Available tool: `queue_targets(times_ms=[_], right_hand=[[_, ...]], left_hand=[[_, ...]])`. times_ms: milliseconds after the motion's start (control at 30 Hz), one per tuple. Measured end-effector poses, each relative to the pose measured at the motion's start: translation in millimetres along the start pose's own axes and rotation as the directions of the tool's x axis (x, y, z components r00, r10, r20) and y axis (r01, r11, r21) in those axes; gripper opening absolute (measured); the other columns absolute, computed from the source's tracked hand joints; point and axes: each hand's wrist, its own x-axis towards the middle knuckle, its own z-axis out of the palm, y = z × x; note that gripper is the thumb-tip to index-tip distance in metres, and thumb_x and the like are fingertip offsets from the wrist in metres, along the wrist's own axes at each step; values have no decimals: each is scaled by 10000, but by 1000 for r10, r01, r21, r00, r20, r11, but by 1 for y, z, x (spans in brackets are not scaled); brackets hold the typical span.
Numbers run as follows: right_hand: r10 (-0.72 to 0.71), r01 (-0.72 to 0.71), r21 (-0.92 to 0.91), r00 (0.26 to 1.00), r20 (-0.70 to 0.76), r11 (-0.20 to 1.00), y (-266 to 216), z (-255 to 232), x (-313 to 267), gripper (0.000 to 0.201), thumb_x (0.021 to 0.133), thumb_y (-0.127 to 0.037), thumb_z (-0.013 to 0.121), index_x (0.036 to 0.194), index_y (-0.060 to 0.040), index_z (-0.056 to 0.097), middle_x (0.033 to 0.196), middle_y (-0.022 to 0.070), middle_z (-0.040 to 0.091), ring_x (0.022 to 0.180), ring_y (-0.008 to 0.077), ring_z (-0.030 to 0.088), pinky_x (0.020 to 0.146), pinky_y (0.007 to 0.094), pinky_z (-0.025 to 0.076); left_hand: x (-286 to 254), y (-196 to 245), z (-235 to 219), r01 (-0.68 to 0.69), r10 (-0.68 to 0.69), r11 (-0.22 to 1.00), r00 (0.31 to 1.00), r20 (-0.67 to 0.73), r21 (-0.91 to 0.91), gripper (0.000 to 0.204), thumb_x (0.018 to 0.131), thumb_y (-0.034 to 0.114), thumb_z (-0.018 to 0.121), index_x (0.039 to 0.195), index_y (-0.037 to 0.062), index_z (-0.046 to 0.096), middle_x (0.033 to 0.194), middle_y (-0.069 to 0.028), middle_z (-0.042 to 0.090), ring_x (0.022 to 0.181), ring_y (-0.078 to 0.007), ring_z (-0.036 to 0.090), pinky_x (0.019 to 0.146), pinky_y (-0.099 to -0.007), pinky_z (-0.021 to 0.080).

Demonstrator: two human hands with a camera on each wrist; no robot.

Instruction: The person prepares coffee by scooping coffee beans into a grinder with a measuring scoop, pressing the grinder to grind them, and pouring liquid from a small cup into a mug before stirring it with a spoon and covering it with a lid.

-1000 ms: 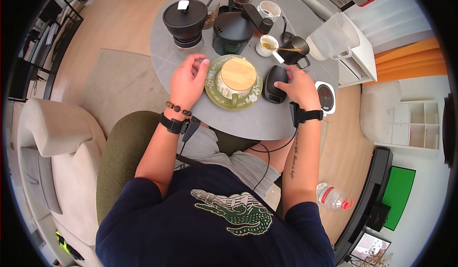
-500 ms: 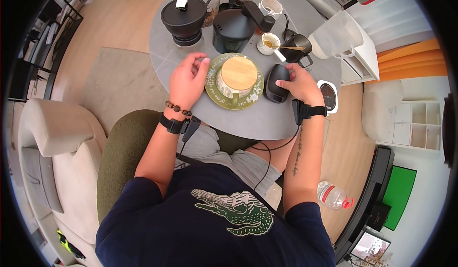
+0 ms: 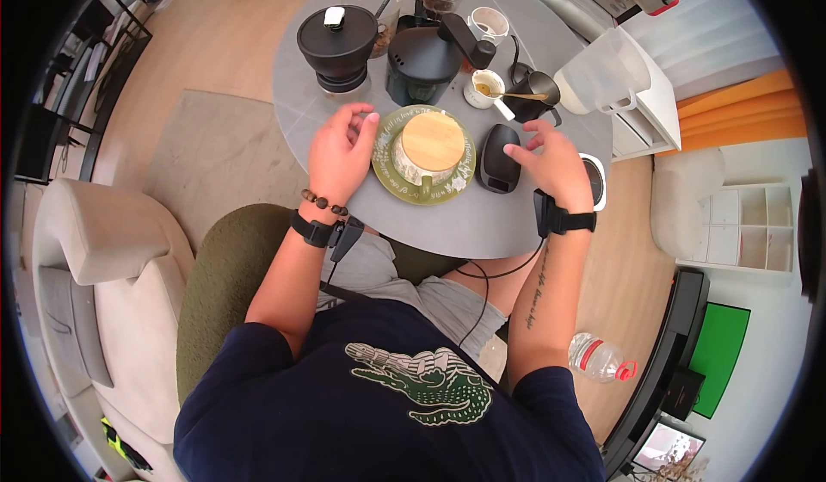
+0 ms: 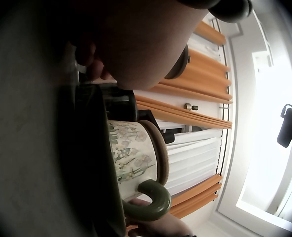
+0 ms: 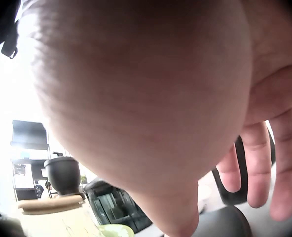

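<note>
A floral cup (image 4: 133, 150) with a wooden lid (image 3: 432, 140) and a green handle (image 4: 153, 200) stands on a green lettered plate (image 3: 385, 176). Just left of the plate, the left hand (image 3: 342, 153) rests at the table with its fingers loosely bent and nothing in them. To the right of the plate lies a black rounded device (image 3: 499, 160). Beside it is the right hand (image 3: 552, 165), thumb near its top and fingers loosely bent; whether the thumb touches it, I cannot tell. In the right wrist view the fingers (image 5: 257, 168) hang apart, holding nothing.
Behind the plate stand a black lidded grinder (image 3: 337, 41), a black kettle-like vessel (image 3: 422, 62), a white cup with a spoon (image 3: 483, 89), a dark pitcher (image 3: 531, 95) and a clear jug (image 3: 602, 71). A white round-dialled device (image 3: 595, 182) sits at the right edge.
The right hand has shifted slightly right and toward the body, its thumb farther from the black device's middle. The left hand has barely moved; the whole head view has shifted a little.
</note>
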Motion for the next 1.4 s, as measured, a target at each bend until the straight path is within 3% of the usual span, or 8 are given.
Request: queue_targets(times_ms=[200,333,567,633,767,900,1200,1400], right_hand=[[-336,365,235,929,-156,901,-73,-53,-23,272,1019,-250,825,1176,-31,783,847,102,764,726,223,702,695,358,550],[-450,499,252,863,-229,829,-143,-66,-32,271,1025,-268,806,1168,-39,781,850,127,761,734,270,711,702,391,558],[-674,693,-29,689,-266,720,-243,-19,21,443,1000,-412,785,1108,17,807,989,246,815,944,456,794,885,537,647],[-652,664,-16,728,-215,747,-260,-14,36,451,1004,-415,775,1044,32,823,999,255,818,941,454,797,889,526,650],[-633,632,-68,774,7,772,-274,-19,51,534,1012,-462,741,1066,65,806,1000,284,813,946,455,791,875,527,640],[-599,617,-111,785,155,779,-286,-28,59,536,998,-474,744,881,46,810,720,192,755,681,353,759,691,482,626],[-535,601,-142,777,331,786,-302,-43,60,464,1021,-359,734,744,14,737,679,116,712,624,284,704,660,453,593],[-663,762,-291,647,376,579,-292,-42,70,294,1047,-245,729,1099,36,798,941,184,808,864,359,774,803,501,611]], left_hand=[[0,-1,1,27,-35,984,998,-43,-177,255,1083,217,786,1227,8,770,847,-17,716,673,-103,589,644,-299,503],[-1,-14,-3,39,-70,940,994,-81,-338,299,1037,179,851,1254,6,742,893,-2,672,779,-73,577,707,-275,497],[37,16,-40,-244,247,968,889,-386,59,725,933,276,974,1508,18,614,1312,-101,677,1192,-203,643,1039,-369,531],[58,13,-52,-192,201,979,967,-159,76,989,850,355,1020,1603,-13,496,1528,-184,570,1391,-320,583,1157,-451,486],[88,17,-67,-56,61,998,980,191,-32,973,832,412,1030,1561,-8,541,1457,-171,707,1342,-301,677,1162,-454,509],[101,11,-65,-28,52,995,969,242,-99,798,852,320,1025,1464,-5,630,1362,-137,771,1228,-229,736,1068,-403,572],[119,21,-79,-19,24,1000,902,432,-16,600,908,234,992,1376,-21,714,1284,-95,801,1153,-182,739,1015,-367,592],[119,14,-78,-28,27,1000,900,435,-5,562,922,250,981,1349,-31,749,1261,-94,821,1160,-157,733,1008,-355,586]])
